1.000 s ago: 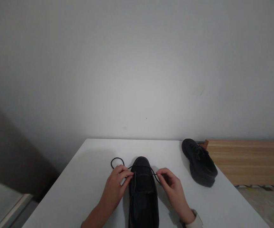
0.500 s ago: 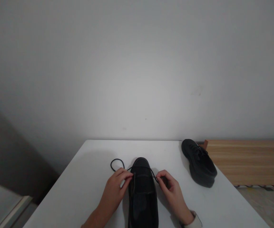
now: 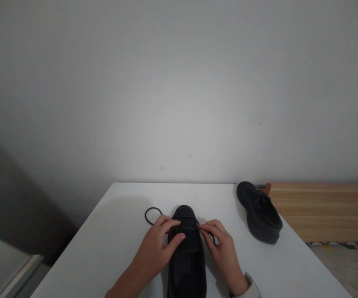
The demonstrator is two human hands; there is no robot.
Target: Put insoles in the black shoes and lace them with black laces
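A black shoe lies on the white table with its toe pointing away from me. Across its front runs a thin black shoelace, which curls into a loop on the table to the left. My left hand rests over the shoe's left side, thumb and fingers apart, holding nothing I can see. At the right edge of the shoe, my right hand pinches the lace between thumb and fingertips; a bit of lace hangs by the fingers.
A second black shoe, laced, stands at the table's back right. The white table meets a pale wall. Beyond its right edge is a wooden board, and a pale ledge is at lower left.
My left hand has let its pinch go and spread its fingers, moving right over the shoe. My right hand has come in to the shoe's right edge with the lace.
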